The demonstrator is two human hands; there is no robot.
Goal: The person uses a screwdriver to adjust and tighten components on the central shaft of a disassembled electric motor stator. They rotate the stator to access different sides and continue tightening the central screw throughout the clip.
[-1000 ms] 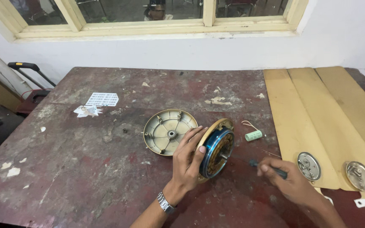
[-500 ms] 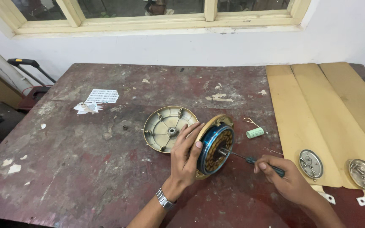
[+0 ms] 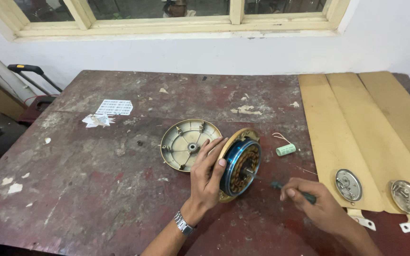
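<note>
Fan motor (image 3: pixel 239 163), a round stator with blue windings inside a gold rim, propped on edge on the worktop (image 3: pixel 96 189) and steadied by the left hand (image 3: pixel 205 173). Left grip spread wide over the rim, fingers curled across the top edge, thumb behind. Probably heavy and rigid for its size, apt to roll when stood like this; copper windings likely delicate, so best held by the metal rim, not the coil face. Right hand (image 3: pixel 316 204) closed around a dark-handled screwdriver (image 3: pixel 290 189), tip aimed at the centre of the motor. Just behind the left grip, touching or nearly so, an open gold cover plate (image 3: pixel 183 142) lying flat. Beyond the right grip, a small green capacitor (image 3: pixel 285 150); further right, tan fan blades (image 3: pixel 357 123). Worktop worn, maroon, paint-chipped, scattered with paper scraps (image 3: pixel 105 114). White wall and window frame (image 3: pixel 167 28) beyond.
</note>
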